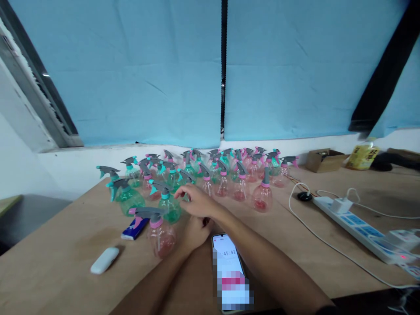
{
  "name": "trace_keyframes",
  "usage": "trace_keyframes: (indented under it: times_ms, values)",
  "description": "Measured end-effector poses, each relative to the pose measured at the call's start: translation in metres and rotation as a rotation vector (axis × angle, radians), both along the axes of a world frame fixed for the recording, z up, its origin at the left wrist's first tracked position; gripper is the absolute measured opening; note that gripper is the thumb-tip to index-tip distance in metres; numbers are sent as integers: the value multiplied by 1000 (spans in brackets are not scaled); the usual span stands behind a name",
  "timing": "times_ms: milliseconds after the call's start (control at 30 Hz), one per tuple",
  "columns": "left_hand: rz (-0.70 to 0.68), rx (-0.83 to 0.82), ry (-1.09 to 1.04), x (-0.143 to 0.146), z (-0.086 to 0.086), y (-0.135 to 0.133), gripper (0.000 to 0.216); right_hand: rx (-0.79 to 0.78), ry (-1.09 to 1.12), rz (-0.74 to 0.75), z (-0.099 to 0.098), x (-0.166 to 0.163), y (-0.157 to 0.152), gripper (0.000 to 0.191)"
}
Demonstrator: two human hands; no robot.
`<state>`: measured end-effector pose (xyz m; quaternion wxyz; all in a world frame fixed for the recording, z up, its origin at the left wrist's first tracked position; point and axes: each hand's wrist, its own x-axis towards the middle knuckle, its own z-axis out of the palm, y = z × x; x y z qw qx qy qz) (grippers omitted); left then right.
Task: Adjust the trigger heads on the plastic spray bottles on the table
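Observation:
My right hand reaches across from the right. Its fingers are bent and slightly apart, with nothing visible between them, close beside a green spray bottle with a grey and teal head. Whether they touch it, I cannot tell. Below, my left hand is closed near the table, partly under my right wrist; whatever it may hold is hidden. Left of it stands a pink spray bottle with a grey and pink trigger head. Another green spray bottle stands farther left.
Several more pink and green spray bottles crowd the table toward the wall. A phone, a white case and a blue packet lie near. At right are a power strip, cables, a cardboard box and a yellow-labelled bottle.

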<state>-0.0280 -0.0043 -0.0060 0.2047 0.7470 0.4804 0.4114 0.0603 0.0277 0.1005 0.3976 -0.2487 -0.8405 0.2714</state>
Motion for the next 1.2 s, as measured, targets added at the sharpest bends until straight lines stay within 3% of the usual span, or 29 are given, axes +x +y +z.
trace_keyframes:
  times_ms: [133,300,533,767,900,1200]
  values:
    - [-32,36,54,3,8,0,17,45,6,51,4,4,7,30]
    - [-33,46,77,1,12,-1,20,-128,23,197,-2,-8,14,41]
    - [-9,36,72,-2,4,2,21,-127,62,138,-9,-16,15,42]
    - [-18,22,80,-2,9,0,20,-132,75,166,-14,-20,22,46]
    - [-30,28,99,-2,11,-1,19,-123,116,106,-19,-20,23,44]
    - [-231,-29,95,4,19,-11,20,44,321,-42,-29,8,33,26]
